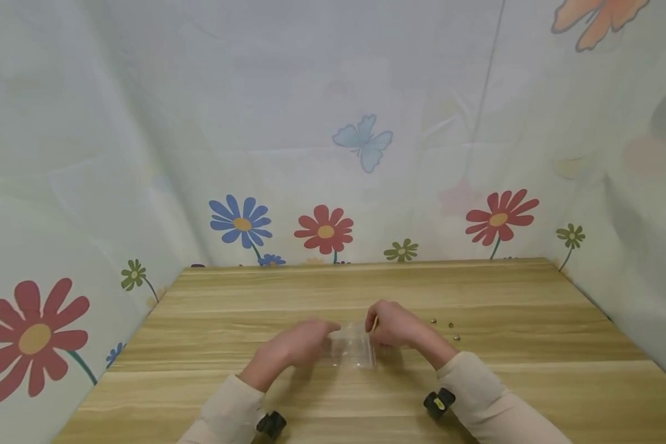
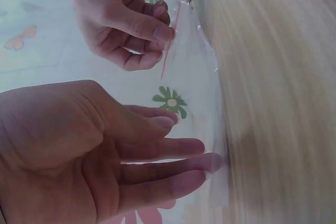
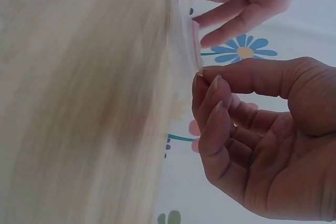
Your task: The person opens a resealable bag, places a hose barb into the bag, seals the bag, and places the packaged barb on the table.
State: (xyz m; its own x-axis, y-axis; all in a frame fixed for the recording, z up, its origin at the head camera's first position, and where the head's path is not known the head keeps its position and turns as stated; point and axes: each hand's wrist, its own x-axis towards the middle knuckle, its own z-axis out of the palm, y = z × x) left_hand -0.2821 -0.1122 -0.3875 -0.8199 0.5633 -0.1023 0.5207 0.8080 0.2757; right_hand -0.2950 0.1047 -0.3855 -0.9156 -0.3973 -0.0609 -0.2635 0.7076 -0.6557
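Note:
A clear zip-lock plastic bag (image 1: 352, 350) lies between the two hands, low over the table. Its red seal line shows in the left wrist view, where the bag (image 2: 197, 72) hangs as a thin, see-through sheet. My right hand (image 1: 395, 325) pinches the bag's sealed-edge side between thumb and index finger, the other fingers curled. On the opposite side is my left hand (image 1: 302, 345), slightly blurred in the head view. Its fingers (image 2: 173, 182) are extended and spread, their tips against the film, with the thumb apart from it.
Several small metal pieces (image 1: 457, 337) lie on the wood-grain table (image 1: 244, 296) to the right, beside the right wrist. A flower-printed cloth (image 1: 288, 179) hangs behind the table and along its sides. Dark wrist cameras sit by both sleeves.

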